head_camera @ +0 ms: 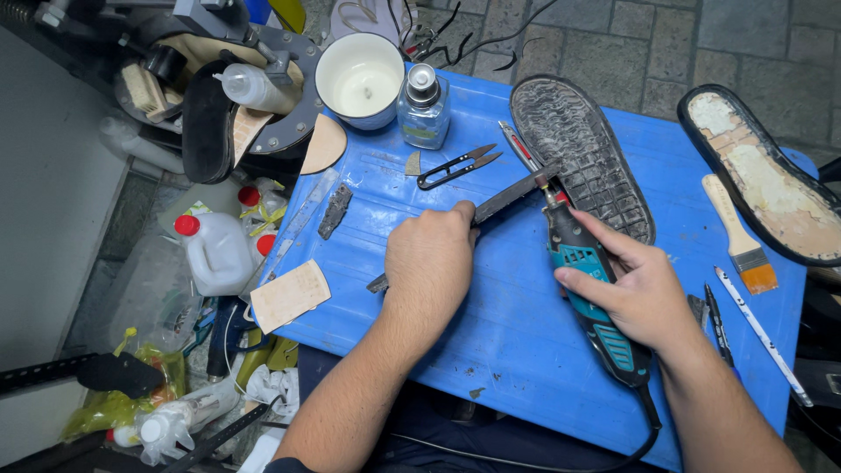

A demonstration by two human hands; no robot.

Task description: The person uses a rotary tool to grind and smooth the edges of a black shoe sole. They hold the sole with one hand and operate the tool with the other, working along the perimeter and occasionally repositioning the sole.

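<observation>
My left hand (429, 263) is closed around a long flat metal blade (508, 198), holding it slanted over the blue table (491, 333). My right hand (635, 289) grips a teal and black corded rotary tool (583, 271). The tool's tip meets the blade's far end, close to a black shoe sole (583, 149) lying tread up.
Black thread snips (455, 166), a glass bottle (423, 109) and a white cup (361, 79) lie at the back. A second sole (762, 175), a brush (740, 232) and pens (758, 328) are at the right. White jugs (215, 254) and clutter crowd the floor at the left.
</observation>
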